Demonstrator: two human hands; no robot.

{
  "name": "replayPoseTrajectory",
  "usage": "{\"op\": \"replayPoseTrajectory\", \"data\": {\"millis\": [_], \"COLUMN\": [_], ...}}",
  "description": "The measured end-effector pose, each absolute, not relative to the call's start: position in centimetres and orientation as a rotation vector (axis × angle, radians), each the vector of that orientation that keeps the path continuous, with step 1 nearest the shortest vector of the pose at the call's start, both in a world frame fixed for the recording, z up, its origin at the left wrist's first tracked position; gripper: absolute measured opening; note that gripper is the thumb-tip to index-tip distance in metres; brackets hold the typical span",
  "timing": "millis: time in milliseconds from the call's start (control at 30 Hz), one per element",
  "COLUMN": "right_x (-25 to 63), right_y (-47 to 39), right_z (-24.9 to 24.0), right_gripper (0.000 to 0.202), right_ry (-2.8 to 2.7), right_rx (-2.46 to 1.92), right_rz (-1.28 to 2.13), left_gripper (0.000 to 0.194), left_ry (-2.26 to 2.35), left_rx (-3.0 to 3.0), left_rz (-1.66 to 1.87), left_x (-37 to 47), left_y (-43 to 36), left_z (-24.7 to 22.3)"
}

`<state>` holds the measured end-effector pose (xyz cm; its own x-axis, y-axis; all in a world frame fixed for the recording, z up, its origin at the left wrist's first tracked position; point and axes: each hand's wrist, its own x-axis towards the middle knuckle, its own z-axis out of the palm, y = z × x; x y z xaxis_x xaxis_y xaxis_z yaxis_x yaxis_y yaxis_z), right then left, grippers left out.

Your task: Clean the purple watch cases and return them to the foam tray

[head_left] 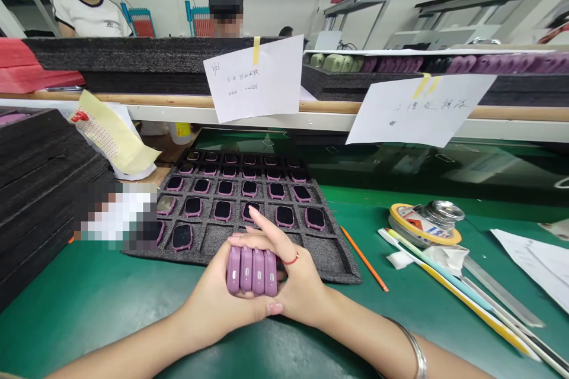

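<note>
Several purple smartwatch cases (pixel 252 271) stand side by side in one block between my two hands, their slotted edges facing me. My left hand (pixel 217 299) wraps the block from the left, its thumb underneath. From the right, my right hand (pixel 300 284) closes around the same block, with one finger raised; part of its grip is hidden. Just behind lies a dark foam tray (pixel 326 251), its compartments holding rows of purple-framed smartwatches (pixel 223 210) with black screens. Some compartments at the near right hold no watch.
Right of the tray lie an orange stick (pixel 364 259), a tape roll (pixel 424 225), toothbrushes (pixel 457 284) and a metal ruler (pixel 502 290). Foam trays (pixel 40 189) are stacked at left. A shelf edge (pixel 329 118) with taped papers crosses ahead; people are beyond it.
</note>
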<state>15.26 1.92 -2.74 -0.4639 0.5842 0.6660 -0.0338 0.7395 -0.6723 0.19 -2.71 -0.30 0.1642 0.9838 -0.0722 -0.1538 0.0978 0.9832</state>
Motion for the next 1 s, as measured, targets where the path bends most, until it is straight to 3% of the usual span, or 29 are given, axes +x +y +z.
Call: {"op": "replayPoseTrajectory", "data": {"millis": [500, 1000], "right_x": [15.7, 16.0], "right_y": [2.2, 2.3], "right_z": [-2.2, -2.5], "right_gripper": [0.096, 0.098], "right_ry": [-1.942, -1.951], "right_rx": [-0.382, -0.373], "right_rz": [0.694, 0.72], "left_gripper": [0.043, 0.054], "left_ry": [0.597, 0.841], "left_rx": [0.813, 1.163], "left_rz": [0.982, 0.915], "left_x": [-0.9, -1.7], "left_y": [-2.6, -2.7], "left_z": [-0.2, -1.0]}}
